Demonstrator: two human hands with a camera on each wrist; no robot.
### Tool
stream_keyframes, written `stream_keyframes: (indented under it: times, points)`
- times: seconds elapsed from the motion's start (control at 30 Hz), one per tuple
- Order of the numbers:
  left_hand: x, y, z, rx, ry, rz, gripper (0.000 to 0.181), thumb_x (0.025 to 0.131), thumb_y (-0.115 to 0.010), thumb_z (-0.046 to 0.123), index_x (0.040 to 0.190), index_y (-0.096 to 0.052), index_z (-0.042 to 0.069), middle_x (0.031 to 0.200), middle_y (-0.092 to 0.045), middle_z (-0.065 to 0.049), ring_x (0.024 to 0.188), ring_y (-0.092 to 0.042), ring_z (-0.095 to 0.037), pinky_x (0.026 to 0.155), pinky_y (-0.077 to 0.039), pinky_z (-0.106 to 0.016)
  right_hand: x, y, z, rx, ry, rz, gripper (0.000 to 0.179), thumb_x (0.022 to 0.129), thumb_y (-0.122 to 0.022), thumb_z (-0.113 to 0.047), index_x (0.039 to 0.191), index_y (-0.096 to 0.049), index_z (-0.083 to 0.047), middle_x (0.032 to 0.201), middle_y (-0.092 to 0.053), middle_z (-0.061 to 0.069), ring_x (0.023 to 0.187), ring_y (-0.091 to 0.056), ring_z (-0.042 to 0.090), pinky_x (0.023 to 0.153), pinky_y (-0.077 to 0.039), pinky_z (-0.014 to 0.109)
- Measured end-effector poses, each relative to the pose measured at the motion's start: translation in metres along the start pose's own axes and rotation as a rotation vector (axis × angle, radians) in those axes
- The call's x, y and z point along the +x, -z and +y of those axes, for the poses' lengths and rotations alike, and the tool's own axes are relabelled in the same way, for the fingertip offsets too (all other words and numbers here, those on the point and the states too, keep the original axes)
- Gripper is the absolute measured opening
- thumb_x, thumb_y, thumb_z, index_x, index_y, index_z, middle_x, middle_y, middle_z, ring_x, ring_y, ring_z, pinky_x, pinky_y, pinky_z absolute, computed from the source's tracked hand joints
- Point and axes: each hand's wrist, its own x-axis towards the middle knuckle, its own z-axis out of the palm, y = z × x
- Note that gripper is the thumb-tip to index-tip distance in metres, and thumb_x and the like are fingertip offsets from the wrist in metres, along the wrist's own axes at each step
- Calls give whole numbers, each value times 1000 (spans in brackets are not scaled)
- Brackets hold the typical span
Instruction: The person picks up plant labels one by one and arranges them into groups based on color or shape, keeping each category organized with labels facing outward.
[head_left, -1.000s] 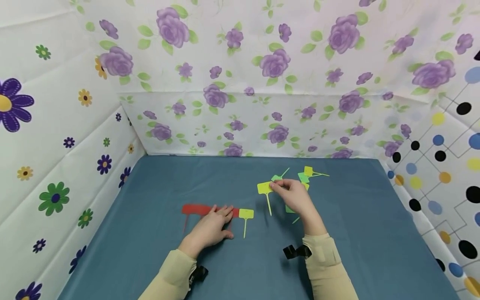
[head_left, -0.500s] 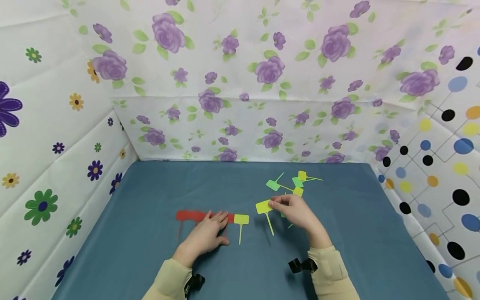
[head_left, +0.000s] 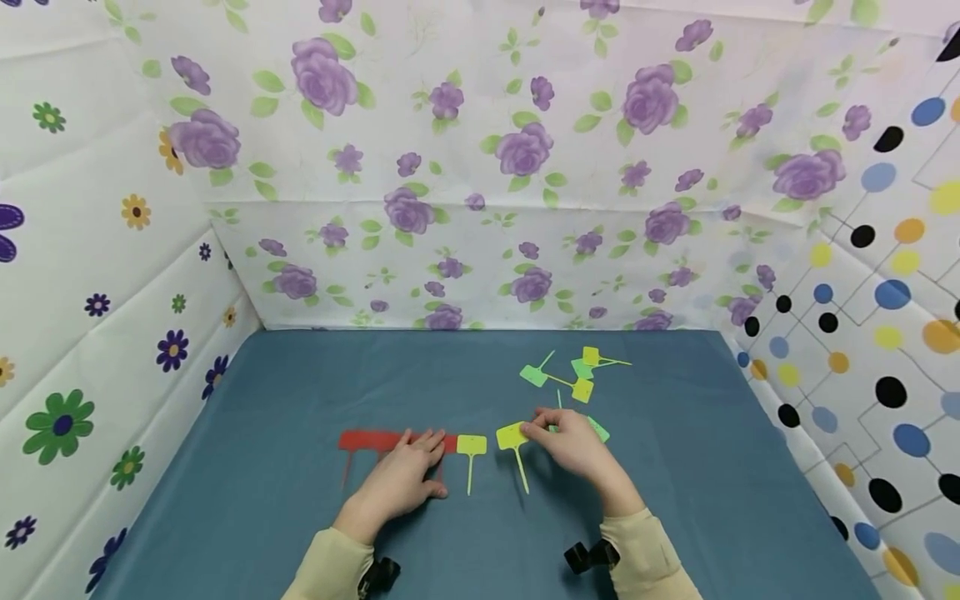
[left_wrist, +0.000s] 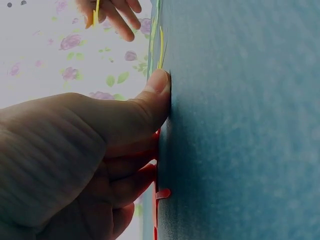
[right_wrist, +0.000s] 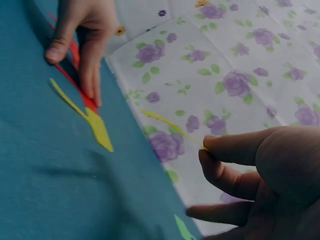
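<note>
Several red plant labels (head_left: 362, 440) lie edge to edge in a row on the blue cloth, stems toward the person. My left hand (head_left: 401, 477) rests over this row with its fingers extended, hiding part of it. A yellow plant label (head_left: 472, 445) adjoins the row's right end. My right hand (head_left: 573, 450) pinches another yellow plant label (head_left: 512, 436) by its head between thumb and finger. In the right wrist view that yellow label (right_wrist: 167, 122) is seen nearly edge-on, raised above the cloth, its stem pointing away from the fingertips.
Beyond my right hand lie loose green labels (head_left: 534, 376) and yellow labels (head_left: 582, 390), some overlapping. One green label (head_left: 598, 429) is partly hidden behind that hand. Patterned cloth walls (head_left: 480, 267) bound the blue table cloth (head_left: 675, 467) at the back and both sides.
My right hand has brought the pinched yellow label toward the person and nearer the row's right end, away from the loose labels. The left hand stays on the red labels. The head view has shifted slightly.
</note>
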Motion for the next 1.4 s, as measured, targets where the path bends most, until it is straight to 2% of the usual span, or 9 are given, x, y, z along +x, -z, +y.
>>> stream_keyframes:
  times: [0.13, 0.33, 0.53, 0.7, 1.03, 1.27, 1.4]
  points:
    - [1, 0, -1, 10, 2, 8, 75, 88, -89, 27, 150, -59, -4, 164, -46, -18, 153, -41, -39, 130, -20, -58, 1, -10, 0, -24, -2, 33, 25, 105, -72, -30, 87, -79, -14, 156, -51, 30, 157, -21, 54, 119, -33, 72]
    - [1, 3, 0, 6, -3, 14, 74, 87, -90, 25, 148, -60, -5, 163, -47, -20, 152, -42, -40, 130, -20, -59, 2, -20, 3, -43, -11, 71, 27, 105, -72, -29, 86, -80, -12, 160, -43, 34, 158, -12, 57, 119, -28, 76]
    - [-2, 1, -1, -8, 15, -8, 75, 88, -90, 26, 149, -60, -4, 164, -47, -19, 153, -41, -39, 130, -19, -58, 0, -29, 6, -46, -22, 80, 25, 105, -73, -30, 85, -81, -16, 160, -43, 35, 158, -11, 57, 114, -40, 72]
    - [-5, -2, -3, -25, 23, -16, 76, 87, -90, 26, 149, -60, -4, 163, -47, -18, 153, -41, -39, 130, -19, -59, -1, -35, 6, -49, -25, 65, 26, 105, -72, -31, 86, -81, -16, 160, -41, 36, 157, -10, 58, 110, -44, 70]
    - [-5, -3, -2, -56, 35, -13, 77, 86, -91, 25, 149, -60, -4, 164, -46, -19, 154, -40, -39, 131, -18, -57, 0, -42, 6, -127, -40, 84, 27, 104, -72, -29, 82, -80, -15, 157, -43, 40, 155, -14, 61, 111, -44, 70]
    - [-2, 2, 0, -60, 34, -14, 76, 87, -90, 25, 150, -59, -4, 166, -44, -18, 155, -38, -38, 130, -21, -56, 2, -44, 8, -185, -45, 105, 30, 104, -72, -28, 77, -78, -16, 158, -42, 40, 156, -14, 60, 91, -58, 61]
    - [1, 5, 1, -57, 32, -29, 77, 89, -88, 26, 152, -57, -3, 168, -42, -17, 156, -35, -39, 127, -27, -59, 4, -44, 9, -222, -43, 126, 30, 103, -73, -28, 75, -78, -17, 160, -39, 39, 157, -13, 59, 91, -59, 60]
